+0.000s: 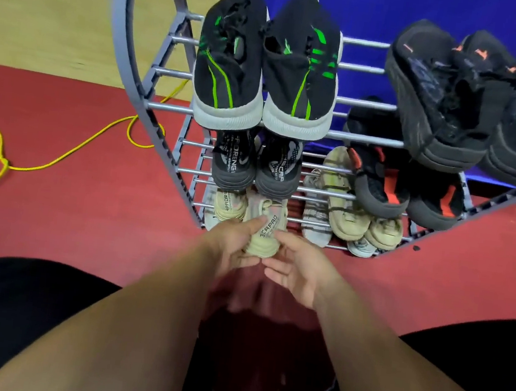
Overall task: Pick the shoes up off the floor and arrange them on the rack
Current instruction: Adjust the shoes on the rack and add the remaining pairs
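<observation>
Item: beige sneaker (265,228), printed heel tab facing the camera, toe pointing into the rack (170,108), at the left end of the lowest tier with its heel projecting past the front rail.

Left hand (231,245): gripped the heel from the left, thumb across the top, fingers curled beneath.

Right hand (295,268): loosely spread, thumb against the shoe's right side, near-straight fingers under the heel.

Adjacent, same tier: matching beige sneaker (228,206) just to the left; further beige sneakers (346,212) towards the right end.

Middle tier: grey-and-black pair (234,163) directly above; black-and-orange pair (380,183) at the right.

Top tier: black sneakers with green stripes (230,63) at the left; black sneakers with orange marks (438,97) at the right.

Surroundings: red floor (86,224) under the rack; yellow cord (61,158) left of the rack; blue cloth (400,9) behind it.
</observation>
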Demonstrator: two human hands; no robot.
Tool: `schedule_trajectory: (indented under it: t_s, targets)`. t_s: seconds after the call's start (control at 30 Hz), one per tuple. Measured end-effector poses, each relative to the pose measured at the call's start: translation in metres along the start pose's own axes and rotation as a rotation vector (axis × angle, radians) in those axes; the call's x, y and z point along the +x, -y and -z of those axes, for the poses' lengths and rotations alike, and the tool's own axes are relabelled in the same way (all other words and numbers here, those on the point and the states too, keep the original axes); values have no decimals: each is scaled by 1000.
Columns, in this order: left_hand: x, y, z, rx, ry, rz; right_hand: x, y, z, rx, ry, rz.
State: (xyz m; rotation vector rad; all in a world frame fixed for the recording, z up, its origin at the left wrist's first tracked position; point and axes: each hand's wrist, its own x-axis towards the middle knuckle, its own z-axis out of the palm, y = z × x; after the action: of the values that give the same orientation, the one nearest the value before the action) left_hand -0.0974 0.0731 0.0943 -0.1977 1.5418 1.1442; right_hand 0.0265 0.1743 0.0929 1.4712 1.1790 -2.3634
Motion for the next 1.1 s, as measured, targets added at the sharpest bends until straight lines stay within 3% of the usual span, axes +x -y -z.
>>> schedule_trajectory:
  t_s: [0.3,0.47,0.6,0.73,0.87,1.1]
  targets:
    - [37,0,1,-182,28,-91,54,10,-6,57,-107,178]
    - [43,7,31,-209,-243,-175,82,26,-11,-29,-231,220]
    - [46,12,54,61,-527,-347,88,15,-2,-299,-478,216]
    - [50,2,59,336,-610,-435,80,11,-1,-447,-543,265]
    - [59,3,57,486,-531,-459,85,12,1,-292,-426,162]
    - [62,5,54,410,-466,-500,99,15,-8,-106,-278,129]
